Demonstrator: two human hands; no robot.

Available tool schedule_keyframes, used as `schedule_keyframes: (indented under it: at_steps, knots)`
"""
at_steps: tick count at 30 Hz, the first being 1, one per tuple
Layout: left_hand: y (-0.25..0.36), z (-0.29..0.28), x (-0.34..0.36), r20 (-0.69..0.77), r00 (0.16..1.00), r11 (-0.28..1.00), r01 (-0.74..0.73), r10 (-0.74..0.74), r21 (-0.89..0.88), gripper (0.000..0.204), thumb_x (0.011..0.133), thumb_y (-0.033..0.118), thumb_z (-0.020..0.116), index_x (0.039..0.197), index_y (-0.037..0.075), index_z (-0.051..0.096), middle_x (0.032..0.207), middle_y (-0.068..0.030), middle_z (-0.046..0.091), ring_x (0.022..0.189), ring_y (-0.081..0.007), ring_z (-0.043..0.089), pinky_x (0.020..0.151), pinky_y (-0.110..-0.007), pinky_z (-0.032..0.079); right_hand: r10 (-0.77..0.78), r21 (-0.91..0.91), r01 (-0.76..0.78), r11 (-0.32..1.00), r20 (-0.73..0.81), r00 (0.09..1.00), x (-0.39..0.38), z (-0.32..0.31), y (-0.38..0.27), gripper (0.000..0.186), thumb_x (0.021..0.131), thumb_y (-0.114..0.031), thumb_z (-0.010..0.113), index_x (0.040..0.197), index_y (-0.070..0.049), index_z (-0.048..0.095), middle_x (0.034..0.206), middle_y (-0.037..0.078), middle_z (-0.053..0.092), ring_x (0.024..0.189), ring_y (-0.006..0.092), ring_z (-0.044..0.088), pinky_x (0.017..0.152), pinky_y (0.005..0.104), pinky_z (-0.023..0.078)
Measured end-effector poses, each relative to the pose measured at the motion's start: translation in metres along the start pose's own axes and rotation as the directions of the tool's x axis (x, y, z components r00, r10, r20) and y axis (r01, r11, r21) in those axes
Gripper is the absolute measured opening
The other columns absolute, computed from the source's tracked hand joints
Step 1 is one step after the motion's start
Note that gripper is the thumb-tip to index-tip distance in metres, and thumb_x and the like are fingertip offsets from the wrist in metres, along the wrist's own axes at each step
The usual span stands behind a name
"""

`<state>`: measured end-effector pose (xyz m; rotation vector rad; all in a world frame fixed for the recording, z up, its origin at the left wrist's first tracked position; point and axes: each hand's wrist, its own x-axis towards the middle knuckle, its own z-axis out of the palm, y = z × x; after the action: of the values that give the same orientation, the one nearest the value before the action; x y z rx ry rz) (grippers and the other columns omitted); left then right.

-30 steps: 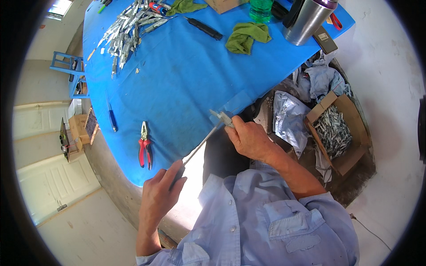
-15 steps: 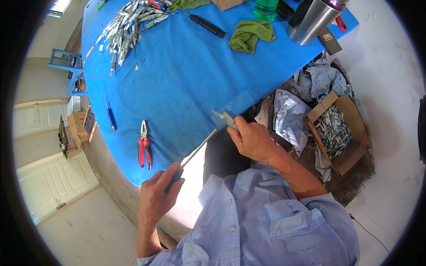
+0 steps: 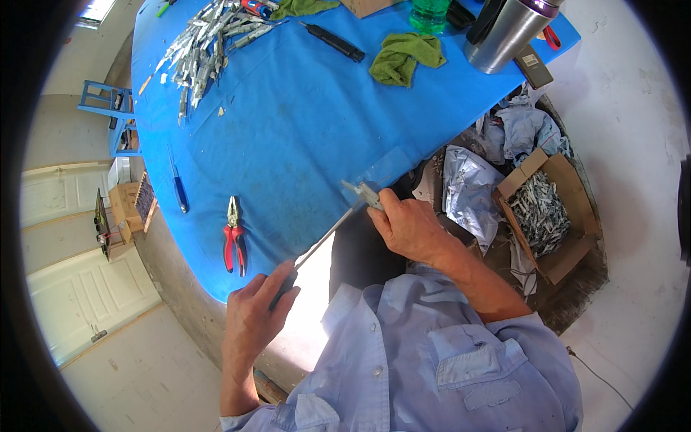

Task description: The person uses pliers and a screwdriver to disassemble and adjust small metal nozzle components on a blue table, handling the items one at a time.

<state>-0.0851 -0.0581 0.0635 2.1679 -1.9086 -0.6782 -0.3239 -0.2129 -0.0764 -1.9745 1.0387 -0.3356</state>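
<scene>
My left hand [image 3: 260,309] grips the dark handle of a long-shafted tool [image 3: 324,239], probably a screwdriver, near the table's front edge. The shaft runs up to a small silvery-grey part [image 3: 367,194] pinched in my right hand [image 3: 407,223]; whether it touches or enters the part I cannot tell. A clear plastic piece [image 3: 385,165] lies on the blue cloth just beyond it. Red-handled pliers [image 3: 235,241] and a blue screwdriver [image 3: 180,190] lie left of my hands.
Metal pieces [image 3: 205,61] are piled beyond, near green cloths [image 3: 403,57], a black tool [image 3: 331,42], a steel tumbler [image 3: 504,39] and green bottle [image 3: 428,14]. Beside the blue-covered table [image 3: 266,144], a carton of scraps [image 3: 540,216] and silver bag [image 3: 464,194] sit low at right.
Both hands keep their grips and have barely moved. The table and the things on it sit slightly higher in the picture than a second ago, as the view has shifted a little.
</scene>
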Motion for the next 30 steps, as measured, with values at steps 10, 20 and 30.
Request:
schedule_keyframes:
  at_steps: [10, 20, 30]
  knots:
    - [0.0, 0.002, 0.006, 0.028, 1.0, 1.0, 0.014, -0.014, 0.016, 0.046, 0.085, 0.014, 0.083, 0.129, 0.015, 0.07, 0.08, -0.0109, 0.07, 0.067, -0.0321, 0.07, 0.058, -0.041, 0.056, -0.004, -0.004, 0.004, 1.0, 0.048, 0.999, 0.002, -0.006, 0.001, 0.031, 0.102, -0.029, 0.061, 0.095, -0.001, 0.05, 0.069, 0.024, 0.067, 0.067, 0.0463, 0.068, 0.063, 0.0576, 0.052]
    - [-0.029, 0.011, 0.011, 0.192, 0.98, 0.927, 0.125, -0.059, -0.354, 0.038, 0.092, 0.013, 0.078, 0.128, 0.003, 0.069, 0.096, -0.0155, 0.076, 0.08, -0.0235, 0.075, 0.071, -0.032, 0.057, -0.055, -0.017, 0.055, 0.998, 0.025, 0.998, 0.002, -0.004, 0.006, 0.03, 0.101, -0.027, 0.063, 0.093, -0.001, 0.051, 0.066, 0.024, 0.066, 0.063, 0.0461, 0.067, 0.059, 0.0563, 0.052]
    - [-0.045, 0.026, 0.005, 0.346, 0.919, 0.748, 0.364, -0.19, -0.555, 0.043, 0.094, 0.022, 0.079, 0.131, 0.001, 0.067, 0.086, -0.0061, 0.071, 0.073, -0.0108, 0.065, 0.067, -0.027, 0.053, -0.082, -0.036, 0.082, 0.996, -0.009, 0.997, 0.002, -0.004, 0.005, 0.03, 0.101, -0.026, 0.064, 0.092, -0.001, 0.05, 0.065, 0.024, 0.065, 0.063, 0.0461, 0.067, 0.058, 0.0564, 0.051]
